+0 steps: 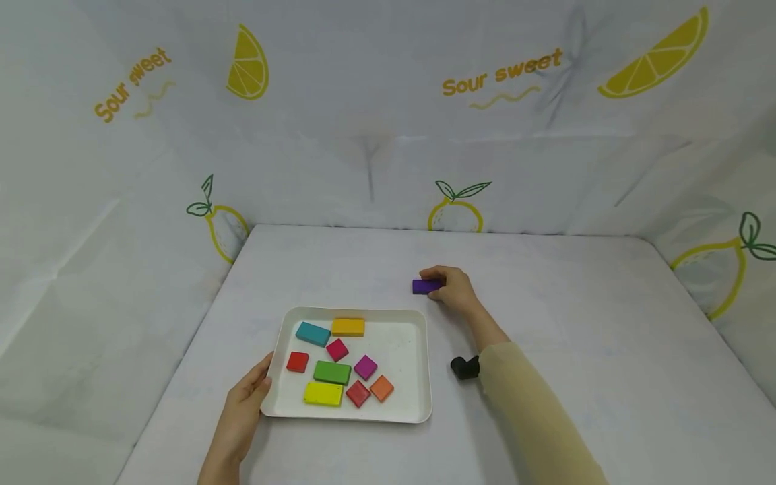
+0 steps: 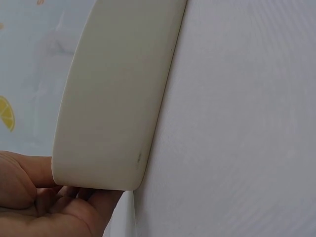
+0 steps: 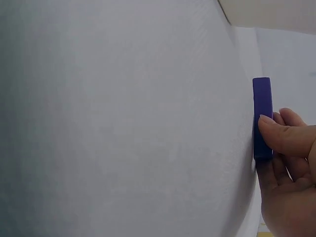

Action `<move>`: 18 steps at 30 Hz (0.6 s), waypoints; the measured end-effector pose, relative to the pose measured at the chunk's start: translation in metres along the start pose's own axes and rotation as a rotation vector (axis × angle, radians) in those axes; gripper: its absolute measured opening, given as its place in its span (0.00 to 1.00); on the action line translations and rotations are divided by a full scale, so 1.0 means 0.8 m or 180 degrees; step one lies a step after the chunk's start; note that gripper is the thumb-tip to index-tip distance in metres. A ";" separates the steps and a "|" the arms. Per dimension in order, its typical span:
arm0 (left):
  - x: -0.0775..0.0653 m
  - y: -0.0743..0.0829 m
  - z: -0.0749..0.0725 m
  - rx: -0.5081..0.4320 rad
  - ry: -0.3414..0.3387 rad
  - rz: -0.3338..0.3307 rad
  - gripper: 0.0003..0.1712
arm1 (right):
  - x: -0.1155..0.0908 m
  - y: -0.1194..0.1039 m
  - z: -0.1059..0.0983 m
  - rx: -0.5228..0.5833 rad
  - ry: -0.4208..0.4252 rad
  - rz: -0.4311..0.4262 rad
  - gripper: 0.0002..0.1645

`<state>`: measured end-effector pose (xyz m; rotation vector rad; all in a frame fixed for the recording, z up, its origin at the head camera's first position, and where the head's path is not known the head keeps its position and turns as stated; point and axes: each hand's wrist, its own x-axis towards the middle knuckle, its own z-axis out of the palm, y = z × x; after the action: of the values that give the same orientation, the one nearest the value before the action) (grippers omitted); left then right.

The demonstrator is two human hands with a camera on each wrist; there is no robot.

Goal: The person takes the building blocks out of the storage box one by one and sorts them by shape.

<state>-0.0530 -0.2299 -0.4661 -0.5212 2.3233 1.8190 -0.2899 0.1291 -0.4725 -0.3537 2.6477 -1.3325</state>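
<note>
Beyond the tray's upper right corner, my right hand (image 1: 451, 289) pinches a purple block (image 1: 423, 287) between thumb and fingers. The right wrist view shows the thumb (image 3: 289, 138) across one face of the purple block (image 3: 262, 96), which is close over the tabletop. My left hand (image 1: 241, 404) grips the left side of a white rectangular tray (image 1: 409, 350), thumb at the rim. From the left wrist, the tray's outer wall (image 2: 113, 98) fills much of the picture, with the left hand (image 2: 54, 202) at its end.
In the tray lie several coloured blocks, among them a green block (image 1: 332, 372), a yellow block (image 1: 323, 393) and a blue block (image 1: 313, 333). A black object (image 1: 465, 368) shows beside the right sleeve (image 1: 533, 411). A lemon-printed white sheet (image 1: 364, 101) stands behind the table.
</note>
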 end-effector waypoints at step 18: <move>0.002 -0.007 -0.005 -0.0115 -0.0097 0.0042 0.29 | -0.007 -0.004 -0.003 0.0318 0.0070 0.0087 0.32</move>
<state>-0.0521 -0.2351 -0.4703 -0.4809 2.2835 1.8646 -0.2846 0.1309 -0.4681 -0.2903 2.5817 -1.4616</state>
